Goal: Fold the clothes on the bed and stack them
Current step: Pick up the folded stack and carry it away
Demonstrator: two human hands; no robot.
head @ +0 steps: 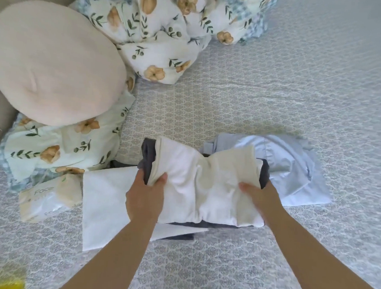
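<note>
Bedspread: pale grey quilted bedspread (275,87) with a fine repeating diamond print, puckered all over.
Stack: soft folded bundle of white and cream cloth (201,184) wrapped over a dark grey garment (147,155), right at centre, pinched in at the middle like a bow.
Left hand: left hand (144,199) grips the bundle's 9 o'clock end, thumb on top of the white cloth, fingers tucked underneath out of sight.
Right hand: right hand (259,199) holds the 3 o'clock end, thumb on the cream panel, fingers hidden below the fabric.
Under the stack: flat white folded sheet of cloth (103,208) pokes out at 8 o'clock; more dark grey shows beneath at 6 o'clock.
Next pile: smooth light blue folded shirt (293,170) at 3 o'clock, partly covered by the bundle.
Pillows: round, plush beige cushion (53,64) at 10 o'clock, lying on a floral cotton pillow (54,147).
Duvet: rumpled floral duvet with blue gingham edging (164,27) at 12 o'clock, cut off by the top edge.
Tissues: soft plastic tissue pack printed "Face" (47,199) at 9 o'clock.
Corner: blurry yellow patch (4,284) at 7 o'clock, can't make it out.
</note>
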